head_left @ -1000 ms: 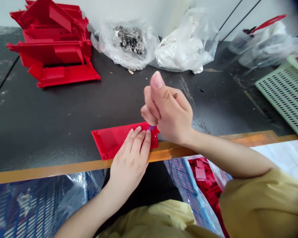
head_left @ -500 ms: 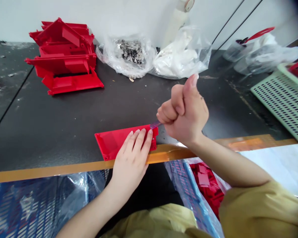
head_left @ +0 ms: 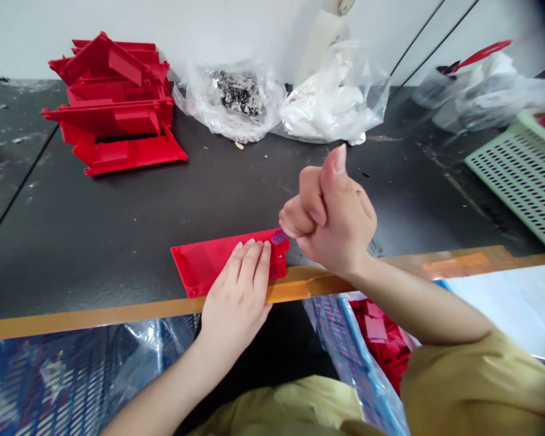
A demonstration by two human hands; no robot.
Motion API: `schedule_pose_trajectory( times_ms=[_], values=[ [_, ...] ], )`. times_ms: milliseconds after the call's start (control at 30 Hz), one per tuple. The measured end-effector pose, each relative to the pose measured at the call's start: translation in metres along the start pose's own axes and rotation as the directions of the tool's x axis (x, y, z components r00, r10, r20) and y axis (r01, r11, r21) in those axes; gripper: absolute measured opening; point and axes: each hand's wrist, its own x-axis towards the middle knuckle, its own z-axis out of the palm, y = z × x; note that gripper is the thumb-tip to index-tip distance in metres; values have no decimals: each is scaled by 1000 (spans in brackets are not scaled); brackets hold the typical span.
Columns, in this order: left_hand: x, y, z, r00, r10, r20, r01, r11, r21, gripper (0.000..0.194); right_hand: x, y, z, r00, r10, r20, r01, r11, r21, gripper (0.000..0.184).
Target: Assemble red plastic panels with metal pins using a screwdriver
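Note:
A flat red plastic panel lies on the dark workbench, near its front edge. My left hand rests on the panel's right half, fingers together, pressing it down. My right hand is a closed fist with the thumb up, just right of the panel. From that fist pokes a small translucent purple piece, its tip at the panel's upper right edge. Most of this piece is hidden inside my fingers, so I cannot tell what kind of tool it is.
Behind stands a stack of red plastic parts, beside a plastic bag of small metal parts and a bag of white items. A pale green perforated crate sits at right. Below the taped bench edge lies a bag of red pieces.
My right fist has moved right and turned thumb-up, and the purple tip has come back to the panel's edge. The whole scene has shifted in view as my head moved.

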Motion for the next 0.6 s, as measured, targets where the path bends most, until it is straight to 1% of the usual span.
schedule_pose_trajectory(
  times_ms=[133, 267, 333, 433, 600],
  values=[
    [0, 0, 0, 1000, 2, 6, -2, 1000, 1, 67, -1, 4, 5, 1000, 3, 2, -3, 998, -58, 64],
    [-1, 0, 2, 1000, 1, -13, -1, 1000, 3, 59, -7, 7, 6, 1000, -5, 30, 10, 989, -150, 62],
    [-1, 0, 2, 999, 1, -32, -1, 1000, -3, 55, -12, 7, 5, 997, 0, 81, 18, 975, -221, 60],
    [-1, 1, 4, 999, -4, -54, 3, 1000, -16, 51, -18, 7, 2, 984, 50, 170, 11, 941, -339, 57],
    [-3, 1, 5, 997, -9, -75, 8, 1000, -12, 51, -18, 6, 0, 961, 48, 274, 62, 923, -379, 54]
  ],
)
